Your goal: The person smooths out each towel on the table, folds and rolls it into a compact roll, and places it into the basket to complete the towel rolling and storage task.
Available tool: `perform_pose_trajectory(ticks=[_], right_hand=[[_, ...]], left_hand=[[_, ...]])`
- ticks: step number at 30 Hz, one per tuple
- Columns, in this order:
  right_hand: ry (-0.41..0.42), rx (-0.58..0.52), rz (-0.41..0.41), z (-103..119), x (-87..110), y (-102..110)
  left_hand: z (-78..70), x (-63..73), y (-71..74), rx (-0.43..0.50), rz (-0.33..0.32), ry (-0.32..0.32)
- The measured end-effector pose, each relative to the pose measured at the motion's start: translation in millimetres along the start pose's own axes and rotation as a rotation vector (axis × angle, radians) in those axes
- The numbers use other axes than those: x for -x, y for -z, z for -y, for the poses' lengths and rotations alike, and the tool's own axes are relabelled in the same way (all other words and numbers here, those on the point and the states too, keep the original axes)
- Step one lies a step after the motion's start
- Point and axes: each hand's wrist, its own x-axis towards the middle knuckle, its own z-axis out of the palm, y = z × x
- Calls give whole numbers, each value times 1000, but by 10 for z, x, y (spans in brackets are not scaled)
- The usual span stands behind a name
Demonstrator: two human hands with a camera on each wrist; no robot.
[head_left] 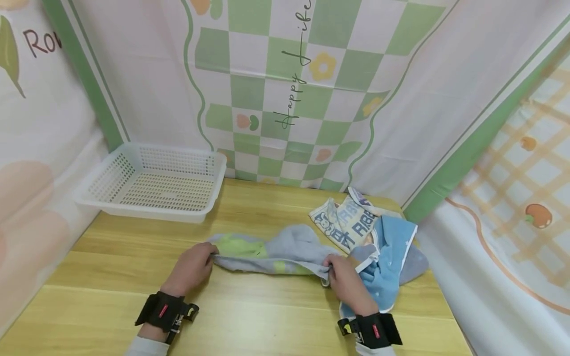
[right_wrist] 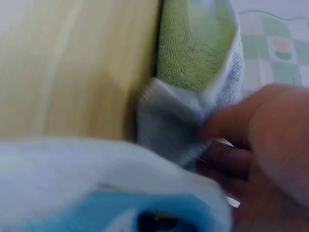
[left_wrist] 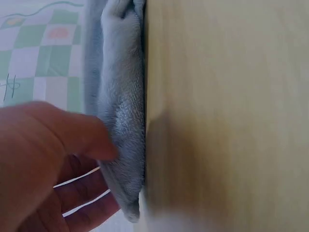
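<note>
A grey towel with green patches (head_left: 285, 252) lies partly bunched across the middle of the wooden table. My left hand (head_left: 191, 269) pinches its left end, thumb on top in the left wrist view, where the fuzzy grey cloth (left_wrist: 123, 111) shows a rolled edge. At the other end, my right hand (head_left: 348, 283) pinches a corner between thumb and fingers. The green inner side of the towel (right_wrist: 193, 53) shows beyond that corner in the right wrist view. Right beside my right hand lies a crumpled blue cloth (head_left: 389, 252), partly hidden behind the wrist.
A white perforated plastic basket (head_left: 205, 210) stands at the back left of the table (head_left: 249, 316). A lettered cloth (head_left: 352, 220) lies with the blue one in a loose pile at the right. Printed curtains (head_left: 289, 99) hang behind and along both sides.
</note>
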Motion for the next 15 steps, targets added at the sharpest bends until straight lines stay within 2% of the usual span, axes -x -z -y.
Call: perform_pose_trajectory(ticks=[3, 6, 11, 15], right_hand=[[-45, -45, 57, -11, 22, 4], [-39, -10, 123, 36, 35, -51], [0, 88, 90, 92, 14, -126], [-11, 102, 90, 45, -79, -34]], left_hand=[[13, -44, 18, 17, 4, 10], [25, -103, 61, 47, -2, 23], [64, -207, 140, 61, -17, -8], [80, -265, 231, 60, -50, -53]])
